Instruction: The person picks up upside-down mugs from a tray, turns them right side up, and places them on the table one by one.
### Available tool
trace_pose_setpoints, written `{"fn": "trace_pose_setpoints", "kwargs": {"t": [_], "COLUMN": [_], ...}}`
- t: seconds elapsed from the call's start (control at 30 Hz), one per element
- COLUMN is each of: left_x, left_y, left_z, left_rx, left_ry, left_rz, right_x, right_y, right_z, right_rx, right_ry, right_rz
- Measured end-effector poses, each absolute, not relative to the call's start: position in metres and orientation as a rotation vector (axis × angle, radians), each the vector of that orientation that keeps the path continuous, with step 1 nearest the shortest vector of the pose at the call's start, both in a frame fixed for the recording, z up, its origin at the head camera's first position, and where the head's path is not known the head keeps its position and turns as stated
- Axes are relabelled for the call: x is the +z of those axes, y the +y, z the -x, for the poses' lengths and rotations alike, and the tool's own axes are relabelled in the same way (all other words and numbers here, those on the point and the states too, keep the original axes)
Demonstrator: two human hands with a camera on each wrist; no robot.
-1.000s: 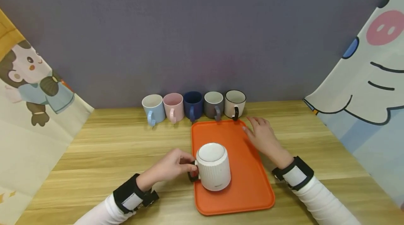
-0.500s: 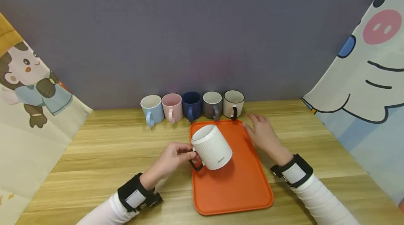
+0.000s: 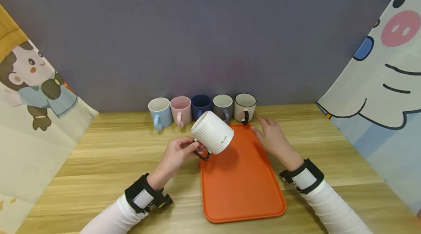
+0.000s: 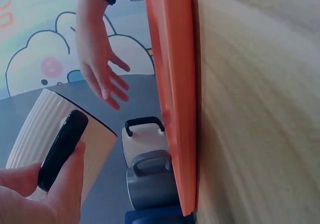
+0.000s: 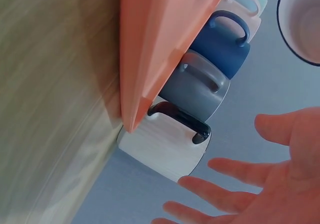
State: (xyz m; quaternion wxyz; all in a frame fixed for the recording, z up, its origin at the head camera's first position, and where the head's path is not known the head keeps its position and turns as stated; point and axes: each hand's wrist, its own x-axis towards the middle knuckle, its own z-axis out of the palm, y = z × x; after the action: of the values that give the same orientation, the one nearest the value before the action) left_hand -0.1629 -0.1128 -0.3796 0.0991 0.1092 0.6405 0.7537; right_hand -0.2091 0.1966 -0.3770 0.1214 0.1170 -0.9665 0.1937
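Note:
My left hand (image 3: 177,153) pinches the black handle (image 4: 64,149) of a white ribbed mug (image 3: 213,133). The mug hangs tilted above the far left part of an orange tray (image 3: 243,186), its mouth facing up and to the left. In the right wrist view, the dark-edged mouth of this mug (image 5: 305,22) shows at the top right. My right hand (image 3: 274,141), fingers spread and holding nothing, hovers over the tray's far right side. Nearest to it is a white mug with a black rim and handle (image 3: 245,108).
Along the back wall stand a light blue mug (image 3: 160,112), a pink mug (image 3: 181,110), a navy mug (image 3: 201,104) and a grey mug (image 3: 223,107), beside the black-rimmed one. The wooden table (image 3: 125,146) extends around the tray. Printed curtains (image 3: 388,91) hang at both sides.
My left hand has lifted the white ribbed mug off the tray, moved it towards the back mugs and tipped it from upside down to its mouth facing up-left. The right hand has barely moved.

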Motion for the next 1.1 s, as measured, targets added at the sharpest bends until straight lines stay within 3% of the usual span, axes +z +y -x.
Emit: {"fn": "trace_pose_setpoints", "kwargs": {"t": [0.43,1.1], "left_x": [-0.372,-0.355], "left_y": [-0.103,-0.076], "left_z": [0.178,0.194], "left_rx": [2.359,2.528], "left_ry": [1.809,1.739], "left_rz": [-0.144,-0.069], "right_x": [-0.376,-0.368], "right_y": [0.186,0.164], "right_z": [0.213,0.212], "right_rx": [0.599,0.656], "right_ry": [-2.819,-2.827], "right_rz": [-0.353,-0.42]}}
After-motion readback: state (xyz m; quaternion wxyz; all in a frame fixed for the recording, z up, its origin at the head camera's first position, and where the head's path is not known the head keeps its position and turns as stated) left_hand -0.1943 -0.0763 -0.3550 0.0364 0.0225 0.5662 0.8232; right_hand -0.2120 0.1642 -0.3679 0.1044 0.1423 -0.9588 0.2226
